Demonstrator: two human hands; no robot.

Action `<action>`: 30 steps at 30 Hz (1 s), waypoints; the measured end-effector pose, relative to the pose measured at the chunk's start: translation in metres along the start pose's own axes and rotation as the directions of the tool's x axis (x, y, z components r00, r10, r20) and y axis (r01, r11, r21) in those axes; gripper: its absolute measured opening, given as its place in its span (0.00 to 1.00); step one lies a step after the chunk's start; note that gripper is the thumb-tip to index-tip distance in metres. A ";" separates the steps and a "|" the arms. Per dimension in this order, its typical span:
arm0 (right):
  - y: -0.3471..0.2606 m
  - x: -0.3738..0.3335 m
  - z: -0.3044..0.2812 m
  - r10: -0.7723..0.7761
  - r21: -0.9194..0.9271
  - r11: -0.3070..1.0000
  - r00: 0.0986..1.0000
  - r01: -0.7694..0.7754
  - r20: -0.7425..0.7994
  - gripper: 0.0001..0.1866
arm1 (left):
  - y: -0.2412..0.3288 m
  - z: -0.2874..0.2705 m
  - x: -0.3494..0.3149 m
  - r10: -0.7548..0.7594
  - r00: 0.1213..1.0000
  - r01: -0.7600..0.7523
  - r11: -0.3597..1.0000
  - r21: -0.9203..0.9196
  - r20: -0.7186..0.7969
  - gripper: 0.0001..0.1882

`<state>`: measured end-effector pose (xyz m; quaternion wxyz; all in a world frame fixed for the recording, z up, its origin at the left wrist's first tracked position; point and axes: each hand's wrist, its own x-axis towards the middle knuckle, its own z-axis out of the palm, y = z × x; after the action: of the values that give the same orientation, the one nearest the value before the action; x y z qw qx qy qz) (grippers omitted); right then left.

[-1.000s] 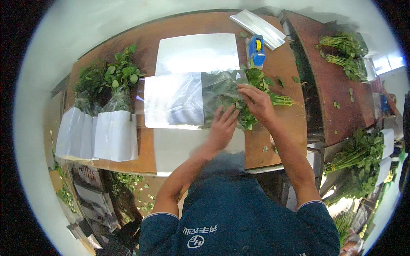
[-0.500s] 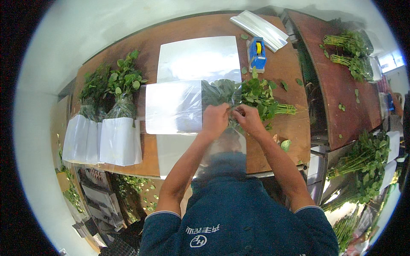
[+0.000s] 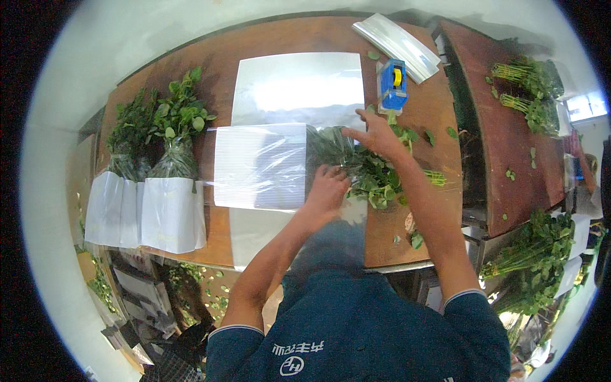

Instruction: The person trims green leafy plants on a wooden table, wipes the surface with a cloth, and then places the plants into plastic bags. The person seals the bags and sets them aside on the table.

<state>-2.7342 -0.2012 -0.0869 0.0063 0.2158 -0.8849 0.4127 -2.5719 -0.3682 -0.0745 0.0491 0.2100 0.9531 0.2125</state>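
A bunch of leafy stems (image 3: 375, 183) lies sideways on the table, its stem ends to the right. Clear plastic film and a white corrugated sheet (image 3: 259, 167) wrap its left part. My left hand (image 3: 329, 190) presses on the film around the bunch with bent fingers, holding it. Just above the bunch is my right hand (image 3: 377, 134), thumb and fingers apart, with nothing visible in them. Beyond that hand stands a blue tape dispenser (image 3: 393, 89) with a yellow core. Under the bundle lies a large pale sheet (image 3: 299, 76).
Wrapped leafy bunches (image 3: 168, 210) in white sleeves stand at the table's left. A stack of clear film (image 3: 398, 48) lies at the far right corner. More bunches (image 3: 525, 89) rest on a reddish side table (image 3: 496, 146), and others (image 3: 534, 261) lie below it.
My right hand has left the film and moved up and away, its fingers spreading. My left hand has slid slightly lower and stays on the bunch.
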 end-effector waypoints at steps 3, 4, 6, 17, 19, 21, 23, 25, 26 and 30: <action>0.030 0.020 -0.003 0.139 -0.025 0.988 0.788 -0.155 0.600 0.24 | -0.003 -0.006 0.003 0.008 1.000 -0.008 0.999 -0.036 0.004 0.07; 0.036 0.020 -0.003 0.068 0.072 0.988 0.804 -0.137 0.591 0.24 | -0.004 -0.007 0.005 0.013 1.000 -0.013 0.999 -0.033 0.011 0.07; 0.039 0.010 -0.006 0.142 0.051 0.976 0.792 -0.213 0.594 0.22 | -0.005 -0.006 0.009 -0.013 1.000 0.011 0.997 -0.077 -0.024 0.06; -0.020 -0.097 0.019 -0.331 -0.240 0.897 0.924 0.371 0.192 0.09 | -0.003 0.012 0.013 -0.192 0.972 0.177 0.978 -0.115 -0.135 0.03; -0.025 -0.107 0.025 -0.324 -0.260 0.896 0.931 0.359 0.166 0.11 | -0.001 0.013 0.015 -0.263 0.958 0.249 0.961 -0.120 -0.112 0.03; -0.027 -0.113 0.028 -0.262 -0.250 0.919 0.945 0.306 0.194 0.17 | 0.001 0.013 0.017 -0.286 0.933 0.260 0.956 -0.137 -0.221 0.05; -0.026 -0.115 0.030 -0.241 -0.251 0.925 0.951 0.286 0.194 0.21 | 0.002 0.010 0.021 -0.227 0.914 0.217 0.974 -0.067 -0.337 0.08; -0.022 -0.116 0.031 -0.268 -0.249 0.918 0.946 0.308 0.181 0.20 | 0.001 0.007 0.025 -0.075 0.883 0.130 0.988 0.089 -0.463 0.13; -0.020 -0.116 0.031 -0.244 -0.253 0.923 0.949 0.291 0.200 0.21 | -0.001 0.006 0.025 -0.042 0.915 0.102 0.987 0.128 -0.402 0.15; -0.023 -0.117 0.028 -0.106 -0.210 0.960 0.933 0.187 0.344 0.19 | -0.012 0.008 0.028 -0.044 0.994 0.055 0.992 0.115 -0.098 0.17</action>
<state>-2.6150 -0.1906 -0.1112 -0.0848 0.3451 -0.8979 0.2598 -2.6000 -0.3636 -0.0872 -0.0036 0.1782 0.9701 0.1646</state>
